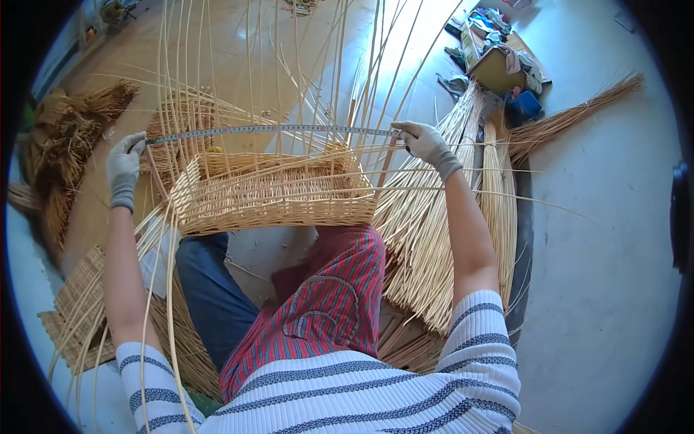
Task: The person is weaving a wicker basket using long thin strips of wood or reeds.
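Note:
A tape measure (pixel 275 129) is stretched across, above the far side of a half-woven wicker basket (pixel 282 206). My gloved left hand (pixel 126 165) pinches the tape's left end. At the other end my gloved right hand (pixel 425 145) is closed around the tape measure, whose case is mostly hidden in the palm. The basket is a long rectangle resting near my knees. Tall unwoven canes (pixel 336 69) stand up from its far side, and other loose strands stick out to the right and toward me at the left.
Bundles of pale canes (pixel 434 239) lie on the right, with a brown bundle (pixel 578 119) beyond. A container (pixel 499 69) heaped with cloths and a blue item (pixel 524 107) stand at the far right. Dry brown stalks (pixel 69 155) and woven panels (pixel 79 304) lie on the left.

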A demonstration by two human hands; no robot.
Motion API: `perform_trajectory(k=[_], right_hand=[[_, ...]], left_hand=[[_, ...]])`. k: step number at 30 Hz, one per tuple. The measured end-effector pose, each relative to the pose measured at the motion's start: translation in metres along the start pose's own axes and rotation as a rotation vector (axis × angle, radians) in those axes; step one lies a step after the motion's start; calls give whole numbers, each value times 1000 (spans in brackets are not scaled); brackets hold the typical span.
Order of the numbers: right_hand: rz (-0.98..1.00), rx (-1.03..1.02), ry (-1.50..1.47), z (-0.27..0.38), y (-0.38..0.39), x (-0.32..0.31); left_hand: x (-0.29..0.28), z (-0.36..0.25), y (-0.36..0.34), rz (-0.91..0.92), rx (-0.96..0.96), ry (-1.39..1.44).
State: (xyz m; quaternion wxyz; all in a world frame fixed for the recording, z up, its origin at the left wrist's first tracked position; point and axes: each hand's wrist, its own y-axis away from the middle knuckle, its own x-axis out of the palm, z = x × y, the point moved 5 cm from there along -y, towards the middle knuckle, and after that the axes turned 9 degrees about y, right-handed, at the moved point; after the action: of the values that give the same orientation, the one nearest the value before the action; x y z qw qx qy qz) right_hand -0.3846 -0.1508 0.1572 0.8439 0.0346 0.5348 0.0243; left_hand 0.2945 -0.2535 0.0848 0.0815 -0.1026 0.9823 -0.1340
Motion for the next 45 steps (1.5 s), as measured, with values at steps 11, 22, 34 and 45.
perform_trajectory(k=[11, 22, 34, 45], right_hand=[[-58, 67, -3, -28, -5, 6], [-114, -110, 1, 92, 57, -9], [934, -544, 351, 190, 249, 233], [159, 140, -1153, 217, 10, 275]], left_hand=[[19, -23, -1, 43, 12, -227], [13, -74, 71, -268, 464, -316], [85, -63, 297, 192, 132, -45], [111, 1, 146, -154, 307, -499]])
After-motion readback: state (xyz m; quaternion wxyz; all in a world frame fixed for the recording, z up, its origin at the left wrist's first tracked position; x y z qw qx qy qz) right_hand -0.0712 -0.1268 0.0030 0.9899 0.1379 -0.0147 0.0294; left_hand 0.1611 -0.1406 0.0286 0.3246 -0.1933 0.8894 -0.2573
